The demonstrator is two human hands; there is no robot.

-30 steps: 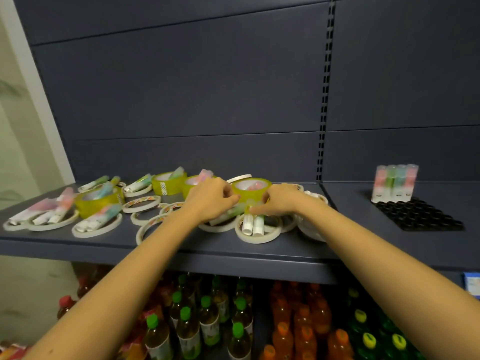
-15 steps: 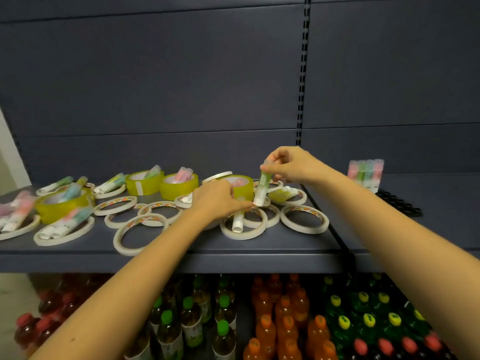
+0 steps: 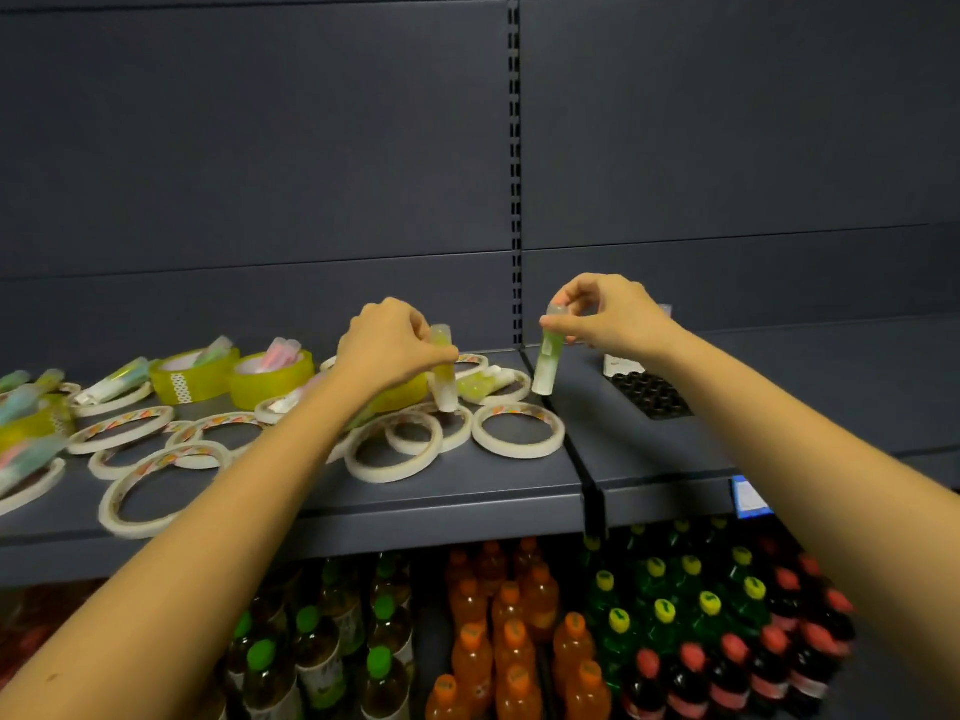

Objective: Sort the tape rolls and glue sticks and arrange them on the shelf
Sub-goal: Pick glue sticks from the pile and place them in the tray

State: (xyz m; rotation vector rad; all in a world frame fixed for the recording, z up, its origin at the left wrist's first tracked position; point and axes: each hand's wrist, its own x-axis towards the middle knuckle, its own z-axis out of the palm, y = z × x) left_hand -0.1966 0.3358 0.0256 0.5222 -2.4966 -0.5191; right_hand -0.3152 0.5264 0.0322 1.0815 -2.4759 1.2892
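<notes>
Down at the bottom, nearest the camera, drink bottles [image 3: 514,641] with green, orange, yellow and red caps crowd the lower level. Above them runs the dark grey shelf [image 3: 447,517], split by a seam into a left and a right section. On the left section thin white tape rings [image 3: 519,451] lie flat and overlapping, a few with glue sticks dropped across them (the far-left ones are blurred). Over that heap the left hand [image 3: 387,345] has its fingers curled round the upper part of a yellow-green glue stick [image 3: 445,379], held about upright with its white base low over a ring; whether it touches I cannot tell. The right hand [image 3: 608,317] pinches the cap end of a green glue stick [image 3: 548,361] between thumb and fingertips, so that it hangs nearly upright just above the seam. Behind the left hand stand fat yellow tape rolls [image 3: 270,379] with more sticks poking out of their cores, and beyond the right wrist a black tray [image 3: 649,394] sits on the right section. Farthest off is the plain back panel [image 3: 260,174]. My reading is that the step in hand is pulling glue sticks out of the tape, with much of the heap not yet sorted. The next move calls for carrying both sticks to the right section and standing them on their bases side by side, gently, since tall narrow sticks tip easily.
</notes>
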